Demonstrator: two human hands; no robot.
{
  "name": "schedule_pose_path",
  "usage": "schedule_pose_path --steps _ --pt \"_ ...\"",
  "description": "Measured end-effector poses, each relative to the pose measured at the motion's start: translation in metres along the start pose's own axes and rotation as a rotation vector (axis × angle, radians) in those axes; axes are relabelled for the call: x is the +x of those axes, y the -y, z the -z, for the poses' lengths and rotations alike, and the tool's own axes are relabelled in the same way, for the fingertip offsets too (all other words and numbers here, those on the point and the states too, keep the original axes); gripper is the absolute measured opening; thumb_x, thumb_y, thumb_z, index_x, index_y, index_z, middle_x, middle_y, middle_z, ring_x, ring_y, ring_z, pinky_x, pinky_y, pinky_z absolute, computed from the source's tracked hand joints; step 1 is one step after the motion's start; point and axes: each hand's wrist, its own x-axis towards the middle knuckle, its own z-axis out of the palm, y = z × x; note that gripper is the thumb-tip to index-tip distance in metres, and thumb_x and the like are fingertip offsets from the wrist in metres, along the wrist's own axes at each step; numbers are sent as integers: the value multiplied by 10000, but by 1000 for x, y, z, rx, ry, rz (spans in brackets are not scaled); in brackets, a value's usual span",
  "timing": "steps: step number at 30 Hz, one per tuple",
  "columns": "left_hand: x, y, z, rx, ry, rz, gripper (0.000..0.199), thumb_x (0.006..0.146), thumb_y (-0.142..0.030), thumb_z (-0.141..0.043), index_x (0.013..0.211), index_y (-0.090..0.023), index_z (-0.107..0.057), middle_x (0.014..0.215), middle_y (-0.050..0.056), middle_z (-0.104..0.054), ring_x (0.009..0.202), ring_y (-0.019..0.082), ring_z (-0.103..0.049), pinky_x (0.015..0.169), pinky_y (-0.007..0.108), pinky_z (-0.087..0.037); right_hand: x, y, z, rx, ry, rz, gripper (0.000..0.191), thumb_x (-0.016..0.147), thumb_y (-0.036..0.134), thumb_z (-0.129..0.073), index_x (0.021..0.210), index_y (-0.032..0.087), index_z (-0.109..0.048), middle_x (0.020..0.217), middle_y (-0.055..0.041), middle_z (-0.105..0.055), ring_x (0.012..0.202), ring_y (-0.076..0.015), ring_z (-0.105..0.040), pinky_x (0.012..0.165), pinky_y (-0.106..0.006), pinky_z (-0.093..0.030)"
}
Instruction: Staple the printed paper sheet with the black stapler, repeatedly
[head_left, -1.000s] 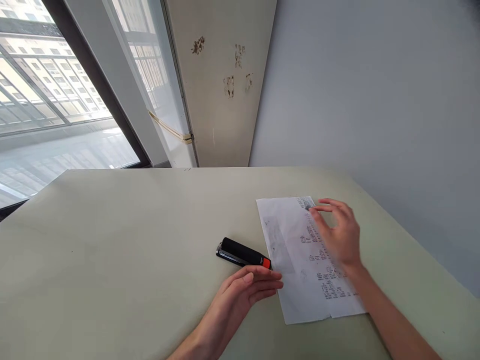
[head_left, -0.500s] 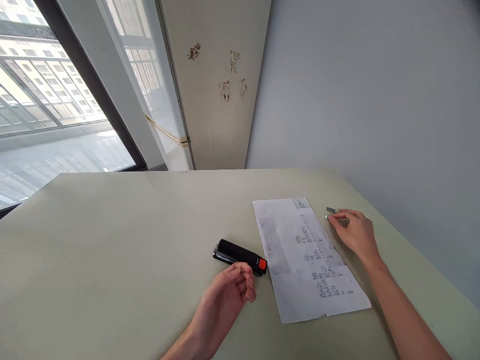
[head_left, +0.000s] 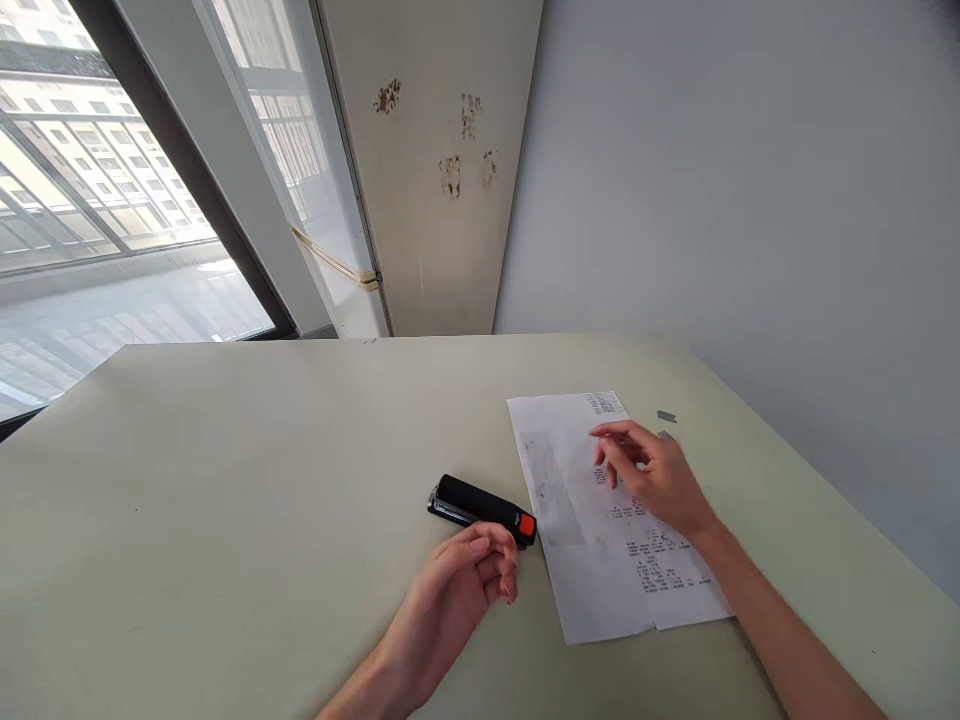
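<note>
Printed sheet [head_left: 562, 575] flat on R side of tabletop [head_left: 262, 520]; stapler [head_left: 480, 505] just L, red end twd sheet. R hand [head_left: 664, 480] over sheet, palm down, fingers loosely bent, slightly spread; contact unclear. L hand [head_left: 454, 605] by stapler's red end, palm half up, fingers loosely curled. Grey strip [head_left: 667, 416] beyond R hand.

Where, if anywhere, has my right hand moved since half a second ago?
Yes, your right hand moved left, away from the table's right edge, to over the printed sheet.
</note>
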Motion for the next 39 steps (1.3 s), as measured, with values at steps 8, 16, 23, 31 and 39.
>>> schedule_pose_path --steps 8,16,23,31,39 --pt "-3 -3 -4 233 48 15 364 963 -302 -621 1281 -183 -752 1391 157 -639 974 237 -630 848 350 -457 -15 22 -31 -106 278 203 155 1019 297 -547 1036 255 -695 676 30 -660 545 -125 -528 526 -252 -430" --pt "-1 -12 2 521 123 26 553 977 -388 -662 1519 -346 -562 1685 34 -388 1510 350 -386 1214 514 -336 -14 16 -38 -193 315 242 210 1039 315 -512 1056 256 -712 724 16 -676 585 -142 -559 573 -272 -440" --pt "9 -24 9 590 12 -134 548 962 -385 -706 1494 -328 -590 1677 33 -402 1545 311 -366 1282 474 -281 -14 16 -41 -235 325 246 230 1048 333 -501 1036 247 -714 762 1 -698 620 -155 -589 589 -291 -451" --pt "17 -60 48 660 -393 -318 418 973 -446 -662 1347 -261 -690 1522 75 -605 1447 304 -511 1247 463 -344 -15 18 -43 -222 302 222 245 1055 362 -503 1035 254 -723 789 -3 -720 639 -173 -624 606 -301 -475" --pt "19 -89 64 796 -600 -463 423 947 -429 -662 1324 -238 -660 1440 91 -669 1415 295 -554 1249 478 -358 -16 17 -45 -225 292 196 269 1058 394 -495 1025 256 -723 796 -12 -722 650 -180 -625 628 -314 -500"
